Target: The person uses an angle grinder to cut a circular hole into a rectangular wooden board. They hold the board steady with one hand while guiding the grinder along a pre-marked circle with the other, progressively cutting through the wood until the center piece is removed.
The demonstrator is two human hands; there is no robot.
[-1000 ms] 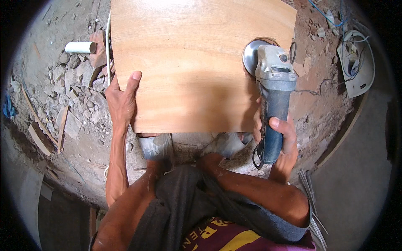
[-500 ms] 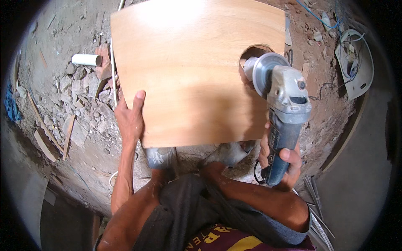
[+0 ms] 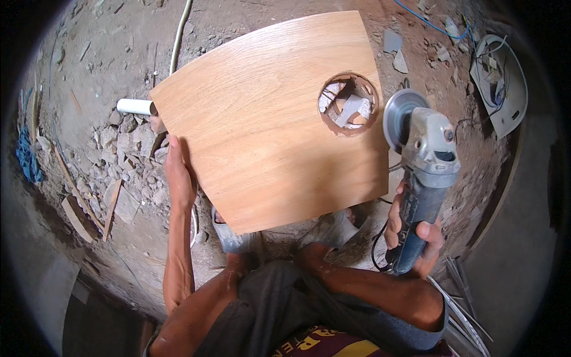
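A pale wood-grain tile or panel [image 3: 262,119], tilted with its left side lower, lies across the middle, above my feet. Near its right edge is a rough-edged round hole [image 3: 361,124], and rubble shows through it. My left hand [image 3: 180,178] holds the panel by its left edge, its fingers partly hidden. My right hand [image 3: 428,241] is wrapped round the body of an angle grinder [image 3: 425,184], held upright at the panel's right. The grinder's disc [image 3: 399,119] stands just beside the panel's right edge, apart from the hole.
Broken stones [image 3: 128,140] and wood strips [image 3: 77,217] lie at the left, near a white pipe [image 3: 135,106]. A white plastic lid [image 3: 502,86] sits at the far right. A blue cable [image 3: 437,27] crosses the upper right, and metal strips [image 3: 461,309] lie at the lower right.
The panel has turned counterclockwise and its far edge has come nearer. The grinder has moved right, off the hole, which now shows whole. My left hand has shifted slightly along the edge.
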